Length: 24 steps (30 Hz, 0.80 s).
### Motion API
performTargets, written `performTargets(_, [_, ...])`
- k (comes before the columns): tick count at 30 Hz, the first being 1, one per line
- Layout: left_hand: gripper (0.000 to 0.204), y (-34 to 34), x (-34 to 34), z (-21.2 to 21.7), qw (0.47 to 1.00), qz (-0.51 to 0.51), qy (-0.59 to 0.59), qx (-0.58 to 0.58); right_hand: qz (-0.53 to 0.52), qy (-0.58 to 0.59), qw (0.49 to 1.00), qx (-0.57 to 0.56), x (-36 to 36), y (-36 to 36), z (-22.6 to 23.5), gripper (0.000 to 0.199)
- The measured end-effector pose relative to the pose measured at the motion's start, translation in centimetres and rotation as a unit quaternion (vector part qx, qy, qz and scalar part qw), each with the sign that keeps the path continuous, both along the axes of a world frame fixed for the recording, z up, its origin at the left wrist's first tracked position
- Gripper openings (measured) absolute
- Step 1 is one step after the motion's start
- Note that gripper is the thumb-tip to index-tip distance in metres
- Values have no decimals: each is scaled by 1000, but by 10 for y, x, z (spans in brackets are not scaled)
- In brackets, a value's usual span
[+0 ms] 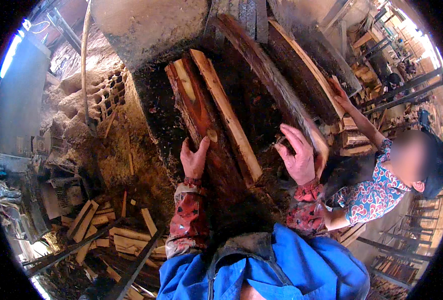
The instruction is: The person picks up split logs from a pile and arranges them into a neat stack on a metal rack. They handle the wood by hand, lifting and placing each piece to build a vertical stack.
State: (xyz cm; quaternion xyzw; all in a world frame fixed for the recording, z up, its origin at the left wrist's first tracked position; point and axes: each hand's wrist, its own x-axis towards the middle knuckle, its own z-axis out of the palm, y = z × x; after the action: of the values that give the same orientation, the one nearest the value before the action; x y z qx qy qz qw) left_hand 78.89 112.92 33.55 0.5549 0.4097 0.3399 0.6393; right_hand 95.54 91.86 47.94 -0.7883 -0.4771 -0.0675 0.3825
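A dark slab of wood [194,102] with bark along its side and a pale patch at its far end lies lengthwise before me. My left hand [194,159] is at its left edge, thumb and fingers apart, touching it near a light knot. Just right of it lies a narrower board [226,115] with a pale sawn edge. My right hand [300,154] hovers over the dark surface, fingers apart and slightly bent, with nothing visible in it. Close to its right side is the near end of a long bark-edged slab [276,82].
At the right, a person in a patterned shirt [379,192] and cap has a hand [341,95] on another bark-covered slab [301,65]. Offcuts [131,240] lie heaped at lower left between dark metal bars [136,265]. Sawdust [76,100] is piled at left beside a long-handled tool [85,65].
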Motion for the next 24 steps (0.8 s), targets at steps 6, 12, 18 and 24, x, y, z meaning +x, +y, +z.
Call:
performTargets(6, [58,4,-2,-21,997,13,-73,-5,-61,63,996,19,20,-4,-4,34])
performTargets(12, [64,4,-7,-20,1000,-6,-20,17,-81,59,979,-176,53,26,-89,67])
performTargets(18, [72,5,-7,-20,1000,6,-6,-1,-106,23,941,-320,48,37,-120,93])
performTargets(24, [78,0,-13,-11,997,1,-55,-46,-188,69,910,-364,44,19,-105,97])
